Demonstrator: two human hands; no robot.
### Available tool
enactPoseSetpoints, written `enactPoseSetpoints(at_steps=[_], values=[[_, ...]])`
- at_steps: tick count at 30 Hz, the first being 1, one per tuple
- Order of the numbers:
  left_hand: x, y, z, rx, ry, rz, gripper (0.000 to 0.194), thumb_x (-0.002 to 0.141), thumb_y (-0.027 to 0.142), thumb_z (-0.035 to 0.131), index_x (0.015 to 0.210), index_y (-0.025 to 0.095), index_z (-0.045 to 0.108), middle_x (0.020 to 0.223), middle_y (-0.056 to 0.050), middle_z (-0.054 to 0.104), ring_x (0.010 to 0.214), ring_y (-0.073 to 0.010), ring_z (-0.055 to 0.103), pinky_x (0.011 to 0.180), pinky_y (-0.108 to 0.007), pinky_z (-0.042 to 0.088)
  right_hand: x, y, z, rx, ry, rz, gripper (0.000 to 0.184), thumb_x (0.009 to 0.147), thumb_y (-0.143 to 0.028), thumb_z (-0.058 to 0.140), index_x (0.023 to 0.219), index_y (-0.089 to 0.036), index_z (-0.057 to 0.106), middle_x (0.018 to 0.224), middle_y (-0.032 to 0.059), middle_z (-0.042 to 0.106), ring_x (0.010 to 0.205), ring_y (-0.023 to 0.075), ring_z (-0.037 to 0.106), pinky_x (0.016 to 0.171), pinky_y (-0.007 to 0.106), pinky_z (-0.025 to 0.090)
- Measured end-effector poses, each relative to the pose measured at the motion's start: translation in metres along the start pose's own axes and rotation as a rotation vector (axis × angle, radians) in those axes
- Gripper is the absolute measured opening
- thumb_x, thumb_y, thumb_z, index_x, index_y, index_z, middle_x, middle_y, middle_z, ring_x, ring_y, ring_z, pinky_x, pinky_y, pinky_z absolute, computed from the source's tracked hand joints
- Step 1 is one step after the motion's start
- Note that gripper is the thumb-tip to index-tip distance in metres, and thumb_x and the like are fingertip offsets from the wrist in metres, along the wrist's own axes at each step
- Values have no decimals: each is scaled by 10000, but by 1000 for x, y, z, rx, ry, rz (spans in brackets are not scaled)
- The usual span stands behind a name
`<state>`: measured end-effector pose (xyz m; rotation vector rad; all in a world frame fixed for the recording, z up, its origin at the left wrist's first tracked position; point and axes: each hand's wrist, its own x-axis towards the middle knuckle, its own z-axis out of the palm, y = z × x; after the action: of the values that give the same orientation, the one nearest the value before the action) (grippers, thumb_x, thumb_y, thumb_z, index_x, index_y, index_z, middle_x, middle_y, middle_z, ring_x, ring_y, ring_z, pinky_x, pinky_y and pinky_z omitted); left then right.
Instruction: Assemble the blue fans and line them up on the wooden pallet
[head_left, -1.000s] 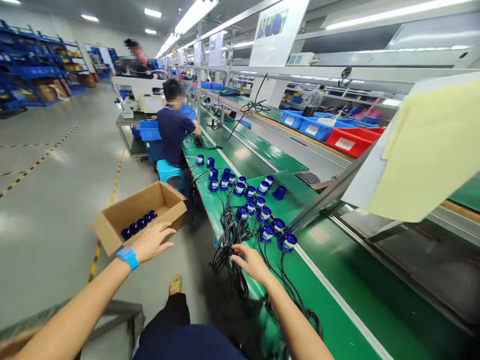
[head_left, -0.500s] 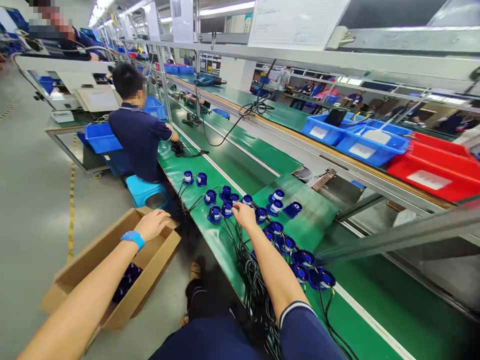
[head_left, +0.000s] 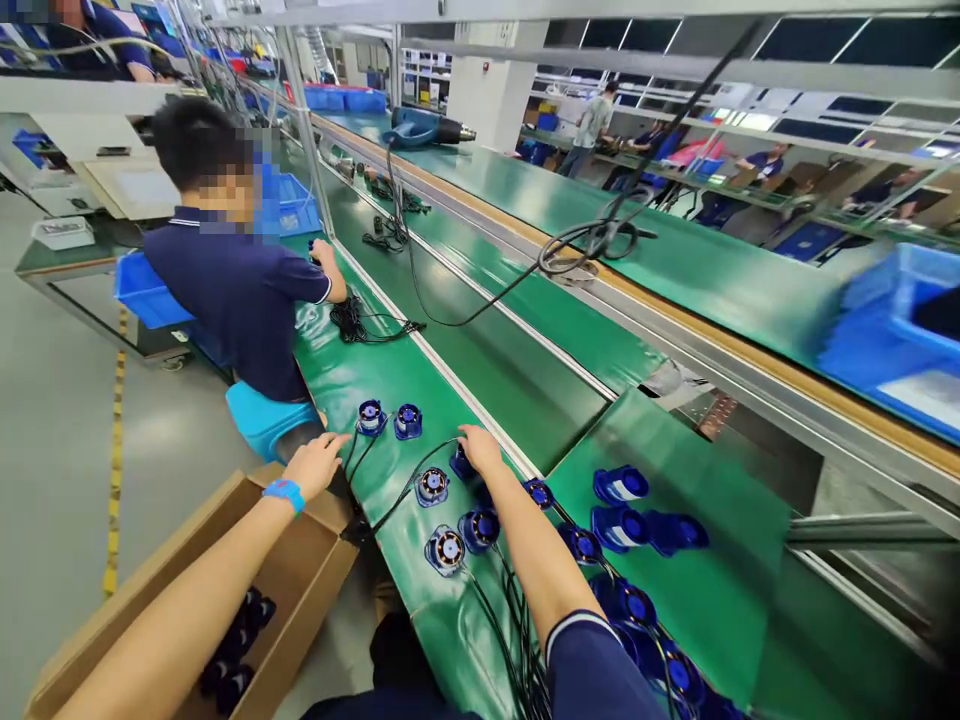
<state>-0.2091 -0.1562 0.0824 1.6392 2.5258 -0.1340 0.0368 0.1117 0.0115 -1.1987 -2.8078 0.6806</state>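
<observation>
Blue unit [head_left: 460, 462] partly hidden behind right hand [head_left: 484, 452] | grip unclear | left hand [head_left: 315, 466]: grip loosely spread

Those round parts [head_left: 450, 549] are showing deep blue, cables [head_left: 531, 690] black. Surface [head_left: 442, 650] is looking green, wristband [head_left: 285, 493] is popping bright blue.

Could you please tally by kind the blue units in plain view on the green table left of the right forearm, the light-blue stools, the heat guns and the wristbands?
Blue units: 5
Light-blue stool: 1
Heat gun: 1
Wristband: 1
Total: 8
Units partly covered by the right hand are left out.
</observation>
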Motion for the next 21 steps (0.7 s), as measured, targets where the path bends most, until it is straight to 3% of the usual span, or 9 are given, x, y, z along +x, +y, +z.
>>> enactPoseSetpoints(at_steps=[3,5,7,9,11,13,15,18,21], values=[[50,-11,-6,82,7,91,683,865,59,394,1514,273,407,1528,-162,445,1320,-321,511,1009,-464,454,21,-14,3,82,-42,-160,346,957,-176,529,1269,-285,633,1283,35,669,1182,185,620,1028,314,456],[82,-8,-8,118,14,208,781,813,18,422,1537,306,367,1588,-134,383,1420,-328,407,1078,-484,394,19,-24,3,127,-33,-220,379,958,-158,503,1296,-292,608,1343,20,621,1250,173,562,1077,314,417],[111,1,-8,132,-11,353,851,782,5,449,1550,350,325,1636,-75,322,1492,-321,295,1144,-514,315,1,-34,4,152,17,-192,369,944,-199,526,1302,-268,581,1322,56,605,1246,218,539,1079,378,411],[136,12,-4,146,-59,492,894,769,-7,450,1556,385,287,1661,-21,269,1525,-314,221,1181,-557,243,-29,-45,11,142,29,-115,405,890,-362,647,1268,-241,570,1235,108,610,1173,293,548,1019,456,443],[155,24,2,172,-114,609,931,751,-21,454,1561,394,260,1670,4,241,1539,-312,176,1196,-592,190,-60,-57,22,90,-22,-46,645,745,-534,789,1263,-234,546,1194,136,595,1099,338,558,940,495,479],[168,35,8,190,-175,682,958,723,-23,479,1562,382,258,1663,2,260,1538,-314,176,1199,-604,175,-82,-67,33,20,-82,-19,752,706,-556,825,1306,-241,501,1209,138,576,1070,335,569,885,475,507],[174,44,13,179,-208,707,961,702,-8,505,1559,364,278,1648,-16,306,1514,-311,245,1196,-590,198,-90,-69,39,-31,-93,-10,633,797,-440,782,1321,-257,478,1214,108,576,1056,296,579,858,415,524],[174,49,12,127,-181,683,903,698,64,548,1545,297,337,1593,-83,404,1420,-306,397,1178,-563,256,-86,-59,37,-50,-65,15,461,856,-222,676,1282,-248,501,1236,87,579,1082,261,558,864,354,523],[165,36,4,84,-172,618,923,679,173,600,1555,252,320,1553,-134,438,1402,-356,394,1152,-626,264,-76,-45,33,-50,-21,78,499,811,-108,619,1280,-236,507,1320,103,554,1174,273,504,894,360,516]])
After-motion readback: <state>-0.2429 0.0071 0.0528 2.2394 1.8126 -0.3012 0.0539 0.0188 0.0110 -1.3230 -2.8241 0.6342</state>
